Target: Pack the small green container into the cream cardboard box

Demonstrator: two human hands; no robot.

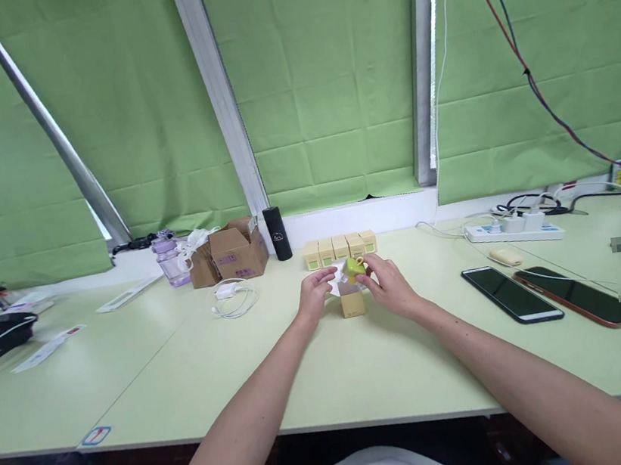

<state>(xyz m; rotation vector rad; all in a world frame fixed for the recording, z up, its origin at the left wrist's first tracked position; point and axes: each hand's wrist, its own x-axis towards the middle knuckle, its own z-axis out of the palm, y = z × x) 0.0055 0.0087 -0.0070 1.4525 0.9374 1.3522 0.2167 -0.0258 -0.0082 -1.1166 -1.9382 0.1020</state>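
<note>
A small green object (352, 267) with a yellow loop is pinched in my right hand (391, 287); its exact kind is too small to make out. It is just above a small tan cardboard box (353, 305), which stands upright on the table with its white-lined flaps open. On the box's left side is my left hand (313, 295), fingers stretched toward a flap and apart; whether they touch it I cannot tell. Behind both hands, several small yellow boxes (340, 248) with green labels stand in a row.
On the pale table (239, 383), an open brown carton (240, 253), a purple bottle (170, 261) and a black cylinder (277, 234) stand at back left. To the right lie two phones (512, 294), a power strip (513, 231) and loose cables. A white charger (227, 291) with cable lies left.
</note>
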